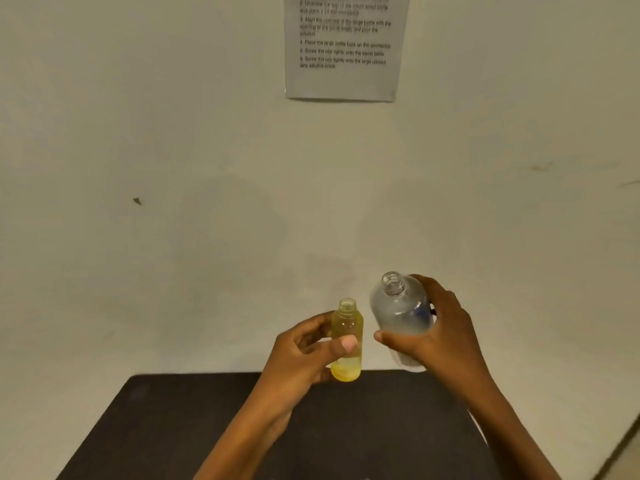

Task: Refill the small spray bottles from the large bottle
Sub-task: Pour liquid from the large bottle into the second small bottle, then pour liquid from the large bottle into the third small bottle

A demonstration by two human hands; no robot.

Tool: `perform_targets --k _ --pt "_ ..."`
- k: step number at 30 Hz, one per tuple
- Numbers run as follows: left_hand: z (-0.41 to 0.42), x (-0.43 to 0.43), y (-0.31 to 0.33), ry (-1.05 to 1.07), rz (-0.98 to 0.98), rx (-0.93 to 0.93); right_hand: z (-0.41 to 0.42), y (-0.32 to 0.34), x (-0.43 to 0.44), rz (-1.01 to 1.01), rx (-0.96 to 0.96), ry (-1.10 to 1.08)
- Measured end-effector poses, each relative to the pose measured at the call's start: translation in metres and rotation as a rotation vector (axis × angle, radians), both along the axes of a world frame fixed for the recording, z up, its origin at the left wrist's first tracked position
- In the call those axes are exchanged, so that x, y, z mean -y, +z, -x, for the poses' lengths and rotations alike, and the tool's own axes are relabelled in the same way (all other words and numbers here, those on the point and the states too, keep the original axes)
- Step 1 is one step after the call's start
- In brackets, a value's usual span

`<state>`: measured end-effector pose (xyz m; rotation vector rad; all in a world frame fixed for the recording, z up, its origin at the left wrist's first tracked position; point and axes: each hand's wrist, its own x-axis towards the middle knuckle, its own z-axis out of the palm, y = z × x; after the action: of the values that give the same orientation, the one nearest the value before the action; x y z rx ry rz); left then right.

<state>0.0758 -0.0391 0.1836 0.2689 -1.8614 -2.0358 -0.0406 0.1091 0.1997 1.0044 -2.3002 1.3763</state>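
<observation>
My left hand [304, 351] grips a small yellow bottle [347, 327] upright in the air, thumb across its front. Its neck is uncapped, and a little liquid sits at its bottom. To its right, my right hand [438, 327] holds the large clear bottle [398, 306], also uncapped, leaning slightly left with its mouth a little above and right of the small bottle's mouth. The two bottles do not touch. No caps or spray heads are in view.
A dark table [207, 427] lies below my hands, its far edge against a pale wall. A printed sheet of instructions [343, 46] hangs on the wall above. A pale strip shows at the right edge.
</observation>
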Motion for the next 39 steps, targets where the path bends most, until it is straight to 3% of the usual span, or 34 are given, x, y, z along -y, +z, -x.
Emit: perform_targets --k 4,9,16,22,39 --pt "-0.011 0.000 -0.038 0.042 -0.072 0.076 0.001 -0.038 -0.014 -0.019 0.280 0.112" --pt "-0.022 0.001 -0.096 0.099 -0.204 0.188 -0.002 -0.095 -0.029 -0.058 0.479 0.110" --pt "-0.029 -0.011 -0.188 0.168 -0.108 0.360 -0.001 -0.199 -0.050 -0.046 0.722 -0.079" --pt "-0.016 -0.017 -0.256 0.201 -0.147 0.497 -0.003 -0.255 -0.053 -0.062 0.794 -0.265" --pt "0.022 -0.018 -0.309 0.252 0.033 0.610 0.004 -0.291 -0.050 -0.046 0.855 -0.239"
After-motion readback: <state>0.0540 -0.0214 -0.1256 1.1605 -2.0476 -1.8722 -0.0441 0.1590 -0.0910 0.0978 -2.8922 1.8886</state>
